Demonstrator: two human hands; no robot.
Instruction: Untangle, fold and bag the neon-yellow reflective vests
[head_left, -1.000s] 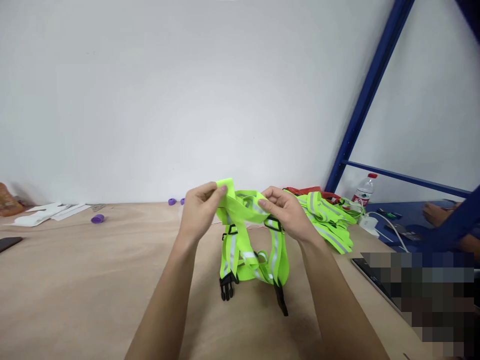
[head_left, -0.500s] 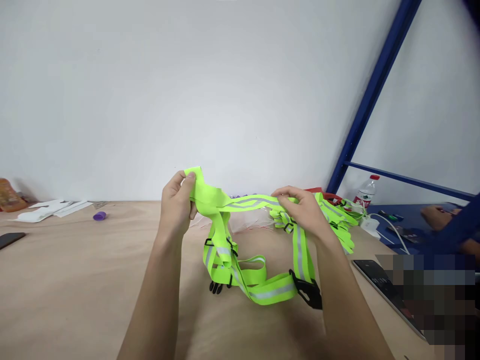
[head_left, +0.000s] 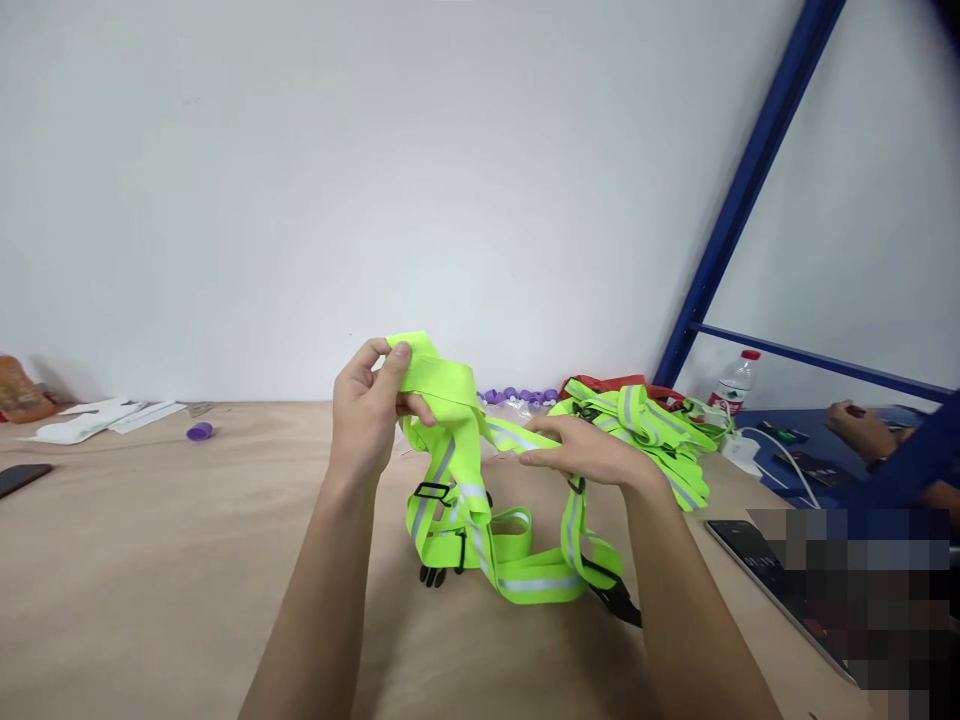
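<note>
A neon-yellow reflective strap harness (head_left: 544, 585) with grey stripes hangs between my hands, its lower loops near or on the table. My left hand (head_left: 369, 400) pinches the folded upper end between thumb and fingers. My right hand (head_left: 589, 450) is closed on another stretch of the strap, fingers pointing left. Black slide adjusters (head_left: 433, 491) sit on the left bands. A black buckle piece (head_left: 616, 603) hangs at the lower right, partly behind my right forearm, and a pronged black clip (head_left: 431, 576) shows at the lower left.
Behind my right hand lies a pile of similar yellow straps (head_left: 645, 425). Purple caps (head_left: 517, 396) line the wall; another purple cap (head_left: 199, 431) lies left. A phone (head_left: 772, 590), a red-capped bottle (head_left: 735, 380) and a blue metal frame (head_left: 742, 200) stand right. Another person's hand (head_left: 862, 430) is beyond.
My right hand has moved left and slightly down, bringing the strap closer to my left hand. The upper stretch is now folded over at my left hand, which shifted slightly right.
</note>
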